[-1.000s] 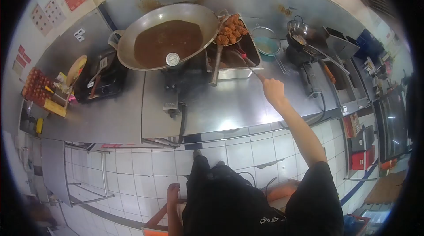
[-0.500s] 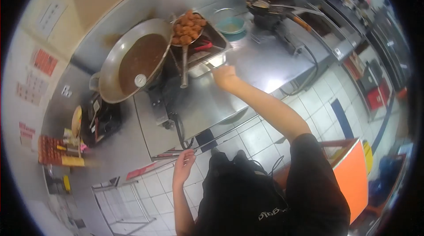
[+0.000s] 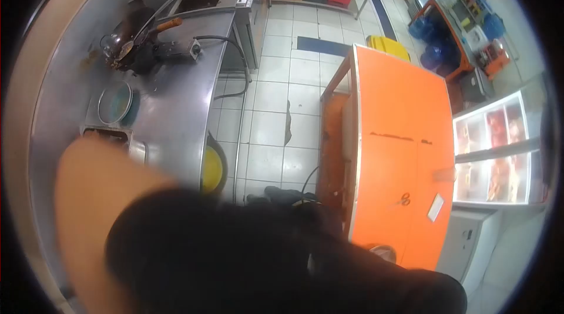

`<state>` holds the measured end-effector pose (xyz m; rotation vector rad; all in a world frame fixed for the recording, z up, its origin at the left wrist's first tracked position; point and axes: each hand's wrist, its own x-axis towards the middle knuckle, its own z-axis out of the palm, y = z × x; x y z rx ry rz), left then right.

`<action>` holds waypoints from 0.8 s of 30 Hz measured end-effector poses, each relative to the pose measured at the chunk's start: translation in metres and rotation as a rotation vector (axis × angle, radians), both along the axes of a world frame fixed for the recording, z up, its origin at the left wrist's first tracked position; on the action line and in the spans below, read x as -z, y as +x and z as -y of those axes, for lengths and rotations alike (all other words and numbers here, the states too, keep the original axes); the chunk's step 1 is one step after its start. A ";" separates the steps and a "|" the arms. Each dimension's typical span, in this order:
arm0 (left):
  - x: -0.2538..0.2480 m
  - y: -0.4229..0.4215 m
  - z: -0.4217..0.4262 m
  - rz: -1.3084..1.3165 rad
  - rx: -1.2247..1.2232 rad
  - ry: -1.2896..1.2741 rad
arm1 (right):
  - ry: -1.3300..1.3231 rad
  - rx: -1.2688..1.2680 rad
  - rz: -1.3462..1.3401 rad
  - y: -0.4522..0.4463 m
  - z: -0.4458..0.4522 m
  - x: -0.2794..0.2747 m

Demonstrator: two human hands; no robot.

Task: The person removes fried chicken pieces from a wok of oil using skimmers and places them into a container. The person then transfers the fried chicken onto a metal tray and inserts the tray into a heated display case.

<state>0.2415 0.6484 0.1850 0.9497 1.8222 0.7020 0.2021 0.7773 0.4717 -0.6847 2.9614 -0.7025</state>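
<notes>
Neither of my hands shows now. A bare bent arm [image 3: 88, 214], blurred and close to the camera, fills the lower left, and its hand lies beyond the frame. A dark sleeve [image 3: 194, 249] covers the upper part of that arm. Just past the elbow, part of a tray [image 3: 106, 133] shows on the steel counter [image 3: 176, 102]. Beside it stands a round bowl or strainer [image 3: 116, 104], greenish inside. Farther along is a dark wok [image 3: 132, 49] with a wooden handle [image 3: 169, 24].
An orange table [image 3: 399, 114] stands to the right, with scissors [image 3: 403, 199] and a white rectangular item [image 3: 435, 207] on top. White floor tiles [image 3: 270, 120] run between it and the counter. A lit display fridge [image 3: 493, 149] is at far right. A hose [image 3: 244, 61] hangs off the counter edge.
My view has swung right, from the counter with the large pan and fried pieces towards the orange table. Both hands have left view; my right hand was at the tray's edge.
</notes>
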 end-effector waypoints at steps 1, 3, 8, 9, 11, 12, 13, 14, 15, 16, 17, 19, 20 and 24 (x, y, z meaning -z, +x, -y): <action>0.004 -0.006 -0.003 0.015 0.047 0.006 | -0.005 -0.010 -0.013 -0.008 0.005 -0.006; -0.002 -0.010 -0.009 0.040 0.114 0.022 | 0.007 -0.031 -0.022 -0.024 0.012 -0.021; 0.008 -0.034 -0.019 0.097 0.202 0.023 | 0.085 -0.060 0.011 -0.055 0.025 -0.046; 0.011 -0.038 -0.021 0.110 0.216 0.012 | 0.090 -0.058 0.022 -0.059 0.027 -0.052; 0.015 -0.048 -0.025 0.126 0.241 -0.001 | 0.112 -0.065 0.041 -0.067 0.029 -0.059; 0.019 -0.054 -0.031 0.134 0.254 -0.011 | 0.133 -0.056 0.049 -0.068 0.026 -0.067; 0.026 -0.058 -0.031 0.136 0.259 -0.022 | 0.148 -0.063 0.064 -0.068 0.031 -0.072; 0.031 -0.060 -0.039 0.143 0.275 -0.034 | 0.145 -0.054 0.072 -0.067 0.023 -0.081; 0.040 -0.064 -0.052 0.153 0.299 -0.035 | 0.136 -0.004 0.090 -0.062 0.007 -0.087; 0.048 -0.065 -0.066 0.177 0.334 -0.039 | 0.095 0.075 0.100 -0.055 -0.015 -0.094; 0.057 -0.063 -0.082 0.198 0.379 -0.039 | 0.054 0.149 0.093 -0.040 -0.041 -0.097; 0.079 -0.056 -0.125 0.243 0.480 -0.042 | -0.086 0.283 -0.045 0.018 -0.110 -0.075; 0.087 -0.049 -0.149 0.257 0.531 -0.042 | -0.172 0.319 -0.171 0.057 -0.153 -0.055; 0.016 0.018 -0.214 -0.077 0.702 0.233 | -0.883 0.709 -0.013 0.251 -0.272 0.091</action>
